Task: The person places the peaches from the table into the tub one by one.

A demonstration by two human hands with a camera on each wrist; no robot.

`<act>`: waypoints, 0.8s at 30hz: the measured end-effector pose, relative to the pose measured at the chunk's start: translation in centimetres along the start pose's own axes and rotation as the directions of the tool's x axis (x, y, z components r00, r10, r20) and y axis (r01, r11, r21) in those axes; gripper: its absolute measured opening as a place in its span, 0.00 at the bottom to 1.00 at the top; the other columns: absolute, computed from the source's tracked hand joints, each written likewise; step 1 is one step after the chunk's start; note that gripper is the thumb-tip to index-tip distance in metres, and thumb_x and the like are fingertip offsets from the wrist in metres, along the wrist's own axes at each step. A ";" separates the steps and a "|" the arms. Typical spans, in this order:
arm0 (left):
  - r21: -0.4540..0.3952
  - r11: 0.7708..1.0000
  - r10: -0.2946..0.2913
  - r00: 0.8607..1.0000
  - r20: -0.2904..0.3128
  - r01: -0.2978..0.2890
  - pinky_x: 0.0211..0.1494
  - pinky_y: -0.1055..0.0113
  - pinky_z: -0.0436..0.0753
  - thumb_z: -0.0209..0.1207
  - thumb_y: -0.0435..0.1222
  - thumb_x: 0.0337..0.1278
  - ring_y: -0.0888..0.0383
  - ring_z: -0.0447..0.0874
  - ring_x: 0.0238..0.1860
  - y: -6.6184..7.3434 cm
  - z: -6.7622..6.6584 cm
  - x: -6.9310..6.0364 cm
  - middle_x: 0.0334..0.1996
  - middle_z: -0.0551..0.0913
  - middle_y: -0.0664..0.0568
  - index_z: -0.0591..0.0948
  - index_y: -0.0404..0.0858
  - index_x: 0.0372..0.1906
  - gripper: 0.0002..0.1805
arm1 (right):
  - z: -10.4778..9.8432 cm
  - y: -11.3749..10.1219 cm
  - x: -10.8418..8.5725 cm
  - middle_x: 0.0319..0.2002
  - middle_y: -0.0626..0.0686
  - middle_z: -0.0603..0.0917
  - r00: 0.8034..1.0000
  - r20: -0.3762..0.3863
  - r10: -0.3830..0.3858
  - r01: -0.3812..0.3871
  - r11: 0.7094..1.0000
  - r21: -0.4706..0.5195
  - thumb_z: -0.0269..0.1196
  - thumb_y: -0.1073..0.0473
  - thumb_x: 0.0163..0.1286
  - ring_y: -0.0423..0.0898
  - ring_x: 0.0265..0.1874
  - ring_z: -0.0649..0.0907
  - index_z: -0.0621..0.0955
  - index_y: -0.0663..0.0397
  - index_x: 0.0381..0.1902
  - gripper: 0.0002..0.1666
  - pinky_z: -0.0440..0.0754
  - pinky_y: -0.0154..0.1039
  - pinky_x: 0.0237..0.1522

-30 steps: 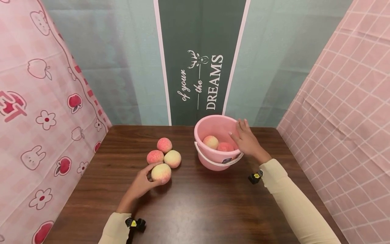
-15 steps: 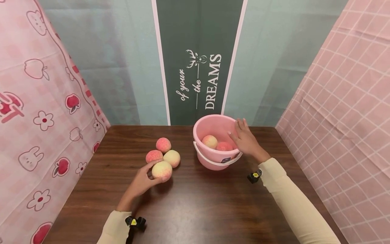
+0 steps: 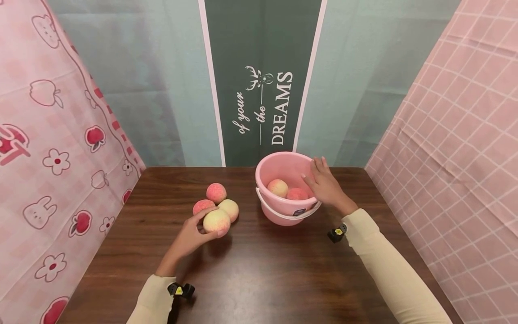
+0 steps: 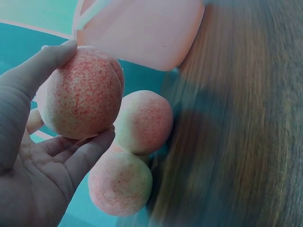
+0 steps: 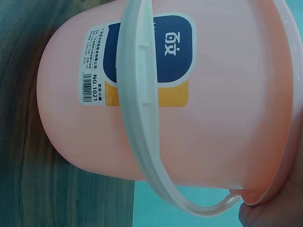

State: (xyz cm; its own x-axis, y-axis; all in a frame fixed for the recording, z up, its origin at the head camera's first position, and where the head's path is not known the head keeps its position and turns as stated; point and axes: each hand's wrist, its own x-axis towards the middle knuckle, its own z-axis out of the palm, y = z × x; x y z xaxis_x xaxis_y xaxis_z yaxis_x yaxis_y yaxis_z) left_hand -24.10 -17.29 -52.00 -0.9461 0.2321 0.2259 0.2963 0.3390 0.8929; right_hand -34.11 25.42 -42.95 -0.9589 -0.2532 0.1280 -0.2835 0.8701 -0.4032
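Left hand [image 3: 191,236] pinches a peach [image 3: 216,221], three others [image 3: 230,209] just beyond its fingers; clearing them calls for gentle, even pressure. Right hand [image 3: 328,186] rests, fingers extended, on the bucket [image 3: 279,207].

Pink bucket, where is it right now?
In the head view, the pink bucket sits just right of centre on the brown table, right of the loose peaches, with the right grip at its rim.

Yellow-pink peach [image 3: 216,222] aloft, upright pink bucket [image 3: 279,206]
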 end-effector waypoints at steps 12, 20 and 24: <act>0.087 0.995 0.039 0.999 -0.007 -0.038 0.53 0.59 0.82 0.79 0.47 0.46 0.55 0.81 0.52 0.3 0.0 0.5 0.57 0.81 0.55 0.77 0.46 0.67 0.40 | 0.1 0.0 0.0 0.81 0.64 0.39 1.000 0.003 0.007 -0.007 1.000 0.003 0.45 0.40 0.81 0.59 0.79 0.32 0.43 0.65 0.80 0.47 0.46 0.69 0.73; 0.041 0.999 0.029 1.000 0.008 -0.030 0.53 0.54 0.83 0.79 0.44 0.46 0.53 0.81 0.52 1.4 0.1 1.0 0.58 0.80 0.53 0.77 0.48 0.67 0.39 | 0.1 0.0 0.0 0.81 0.64 0.41 1.000 -0.010 0.005 -0.005 1.000 0.002 0.46 0.41 0.81 0.60 0.79 0.33 0.45 0.67 0.79 0.46 0.47 0.69 0.73; -0.010 1.000 0.024 0.999 0.030 -0.024 0.52 0.61 0.84 0.78 0.41 0.49 0.51 0.82 0.53 2.0 0.2 1.4 0.59 0.78 0.50 0.75 0.45 0.69 0.40 | 0.0 -0.1 0.0 0.81 0.64 0.41 1.000 -0.007 0.006 -0.006 1.000 0.000 0.45 0.40 0.81 0.60 0.79 0.33 0.44 0.66 0.80 0.47 0.46 0.69 0.74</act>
State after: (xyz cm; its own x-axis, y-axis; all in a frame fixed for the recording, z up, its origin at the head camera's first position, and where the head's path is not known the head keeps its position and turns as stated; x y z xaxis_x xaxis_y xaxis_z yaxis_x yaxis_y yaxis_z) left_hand -24.78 -16.09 -50.00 -0.9343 0.2678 0.2352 0.3172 0.3240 0.8913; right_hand -34.09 25.34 -42.90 -0.9605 -0.2451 0.1320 -0.2779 0.8717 -0.4036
